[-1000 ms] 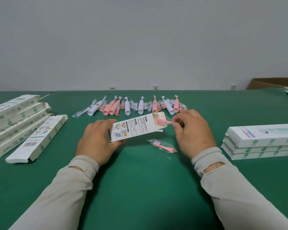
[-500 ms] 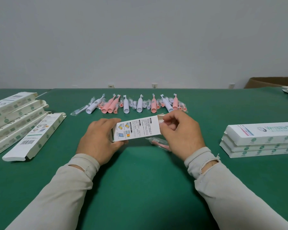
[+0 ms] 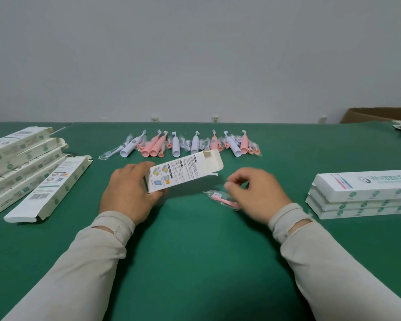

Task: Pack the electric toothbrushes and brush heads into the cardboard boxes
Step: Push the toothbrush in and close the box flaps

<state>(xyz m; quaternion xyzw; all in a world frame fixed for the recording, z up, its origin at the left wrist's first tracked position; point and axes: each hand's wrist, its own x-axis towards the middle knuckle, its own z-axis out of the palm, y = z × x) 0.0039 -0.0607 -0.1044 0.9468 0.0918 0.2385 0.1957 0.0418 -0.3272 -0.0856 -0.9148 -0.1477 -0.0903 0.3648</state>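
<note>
My left hand (image 3: 127, 193) grips the left end of a white cardboard box (image 3: 185, 173), held tilted above the green table (image 3: 195, 251) with the flap at its right end open. My right hand (image 3: 257, 193) is off the box, blurred, its fingers loosely curled just above a pink brush head in a clear wrapper (image 3: 219, 196) that lies on the table. The wrapper's right end is hidden under that hand. A row of pink and white electric toothbrushes (image 3: 195, 144) with wrapped brush heads lies behind the box.
Several white boxes (image 3: 21, 163) with open ends lie at the left, one (image 3: 49, 188) apart from the rest. Three closed boxes are stacked (image 3: 361, 195) at the right. A brown carton (image 3: 380, 114) stands at the far right behind the table.
My right hand let go of the box's right end and dropped toward the wrapped brush head on the table. The box's end flap is open again and the box tilts up.
</note>
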